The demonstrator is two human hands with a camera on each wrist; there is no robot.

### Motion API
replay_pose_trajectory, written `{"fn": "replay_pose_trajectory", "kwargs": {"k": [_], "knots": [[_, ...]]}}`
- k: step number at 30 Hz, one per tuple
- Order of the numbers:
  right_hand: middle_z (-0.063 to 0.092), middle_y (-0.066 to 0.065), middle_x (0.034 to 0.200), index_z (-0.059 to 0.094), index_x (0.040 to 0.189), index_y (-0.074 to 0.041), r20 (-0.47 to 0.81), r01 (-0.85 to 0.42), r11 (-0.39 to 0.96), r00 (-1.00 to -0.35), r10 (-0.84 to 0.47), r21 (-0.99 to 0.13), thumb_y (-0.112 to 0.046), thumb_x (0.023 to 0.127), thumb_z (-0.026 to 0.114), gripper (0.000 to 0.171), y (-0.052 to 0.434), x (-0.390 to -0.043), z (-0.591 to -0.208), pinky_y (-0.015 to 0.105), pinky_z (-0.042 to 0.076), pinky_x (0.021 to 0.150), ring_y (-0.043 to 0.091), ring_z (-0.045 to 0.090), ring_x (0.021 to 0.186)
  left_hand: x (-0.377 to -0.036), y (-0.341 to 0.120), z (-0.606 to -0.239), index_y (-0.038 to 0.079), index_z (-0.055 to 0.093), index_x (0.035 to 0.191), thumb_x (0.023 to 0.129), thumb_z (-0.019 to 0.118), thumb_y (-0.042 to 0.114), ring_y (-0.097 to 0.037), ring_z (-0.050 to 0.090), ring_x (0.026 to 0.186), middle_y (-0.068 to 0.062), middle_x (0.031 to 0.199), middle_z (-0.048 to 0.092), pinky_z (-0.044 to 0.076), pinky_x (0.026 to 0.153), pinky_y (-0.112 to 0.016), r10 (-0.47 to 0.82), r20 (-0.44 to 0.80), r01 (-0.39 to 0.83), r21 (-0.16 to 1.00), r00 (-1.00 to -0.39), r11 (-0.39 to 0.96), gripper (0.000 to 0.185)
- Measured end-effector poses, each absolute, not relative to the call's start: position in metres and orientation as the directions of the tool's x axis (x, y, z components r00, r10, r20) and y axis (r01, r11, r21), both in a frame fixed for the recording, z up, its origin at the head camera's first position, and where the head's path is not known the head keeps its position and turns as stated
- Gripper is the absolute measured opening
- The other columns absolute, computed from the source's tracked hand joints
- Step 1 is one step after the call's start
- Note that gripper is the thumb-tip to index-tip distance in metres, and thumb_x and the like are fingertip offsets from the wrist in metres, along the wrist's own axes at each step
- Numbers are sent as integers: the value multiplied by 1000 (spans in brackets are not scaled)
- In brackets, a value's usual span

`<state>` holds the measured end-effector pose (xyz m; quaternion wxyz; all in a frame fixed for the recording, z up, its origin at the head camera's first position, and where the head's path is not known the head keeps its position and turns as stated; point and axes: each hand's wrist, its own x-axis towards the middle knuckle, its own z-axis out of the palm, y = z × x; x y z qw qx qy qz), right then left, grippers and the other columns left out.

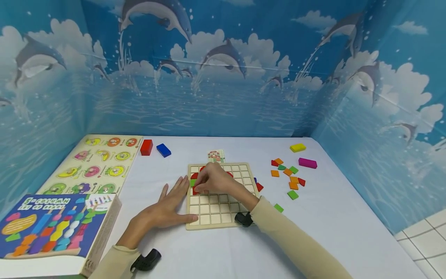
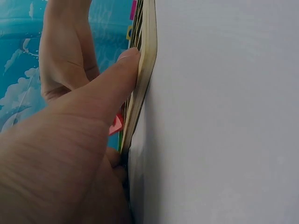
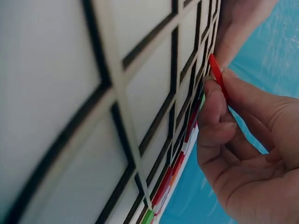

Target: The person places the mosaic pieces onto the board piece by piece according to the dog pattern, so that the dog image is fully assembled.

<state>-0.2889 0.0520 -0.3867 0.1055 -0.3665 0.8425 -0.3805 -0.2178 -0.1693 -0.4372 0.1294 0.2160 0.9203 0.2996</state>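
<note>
A wooden grid board (image 1: 223, 214) lies in the middle of the white table, with red and green tiles in its upper-left cells. My right hand (image 1: 213, 179) hovers over those cells and pinches a thin red tile (image 3: 217, 74) between thumb and fingers, its edge at the grid (image 3: 140, 116). My left hand (image 1: 170, 205) lies flat on the table beside the board's left edge, thumb (image 2: 110, 88) pressed against the board's side (image 2: 145, 60). A small picture card (image 1: 216, 155) lies just beyond the board.
Loose coloured tiles (image 1: 288, 176) are scattered right of the board, with a yellow block (image 1: 297, 147) and a magenta block (image 1: 307, 163) behind them. A red block (image 1: 146, 147) and blue block (image 1: 163, 150) sit at back left, beside a peg puzzle (image 1: 94, 164). A toy box (image 1: 52, 228) stands front left.
</note>
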Motion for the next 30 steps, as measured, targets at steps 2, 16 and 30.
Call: {"fn": "replay_pose_trajectory", "kwargs": {"k": [2, 16, 30], "knots": [[80, 6, 78, 85, 86, 0, 89, -533, 476, -726, -682, -700, 1, 91, 85, 5, 49, -288, -386, 19, 57, 60, 18, 76, 68, -218, -169, -438, 9, 8, 174, 91, 76, 68, -26, -9, 168, -3, 183, -2, -16, 130, -60, 477, -104, 322, 610, -873, 724, 122], [80, 7, 87, 85, 94, 2, 72, -573, 514, -709, -702, -638, 5, 87, 87, 8, 56, -284, -381, 18, 56, 65, 5, 68, 69, -213, -166, -427, 4, 10, 173, 90, 76, 68, -33, -9, 168, -11, 183, 0, -16, 129, -64, 482, -120, 309, 628, -868, 714, 124], [78, 2, 83, 83, 91, -3, 106, -607, 541, -716, -690, -582, 0, 91, 84, 3, 67, -284, -376, 41, 62, 89, 4, 67, 70, -210, -165, -419, 3, 10, 173, 92, 78, 59, -35, -7, 168, -13, 182, 1, -13, 129, -68, 484, -123, 317, 613, -867, 724, 120]]}}
